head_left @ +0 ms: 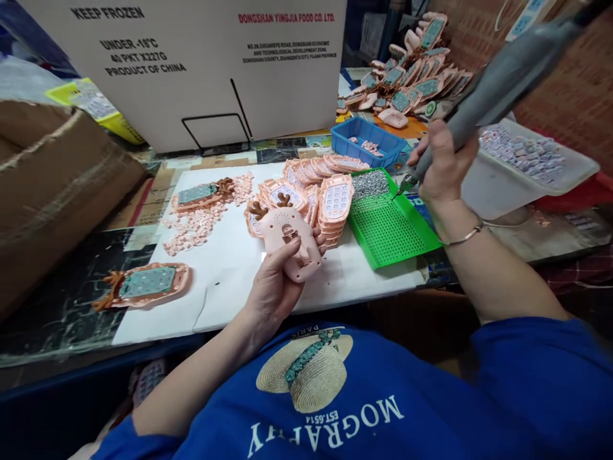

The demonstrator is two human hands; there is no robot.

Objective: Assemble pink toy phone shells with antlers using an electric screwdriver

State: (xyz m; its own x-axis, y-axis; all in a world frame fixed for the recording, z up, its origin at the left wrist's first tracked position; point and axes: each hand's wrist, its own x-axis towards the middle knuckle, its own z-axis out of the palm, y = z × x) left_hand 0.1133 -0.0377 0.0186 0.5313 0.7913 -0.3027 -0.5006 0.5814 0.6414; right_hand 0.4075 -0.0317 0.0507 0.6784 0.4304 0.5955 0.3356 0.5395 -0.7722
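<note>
A pink toy phone with brown antlers lies back side up in my left hand, whose fingers are closed around it. Its battery recess and screw holes face me. My right hand grips a grey electric screwdriver, tilted with its bit pointing down over a green basket. Small silver screws are heaped at the basket's far end. Just behind the held toy phone are stacked pink front shells with keypads.
Two opened shells with green circuit boards and small pink buttons are at left. A blue tray, a white bin and a heap of shells stand behind. A large white box and a brown carton border the table.
</note>
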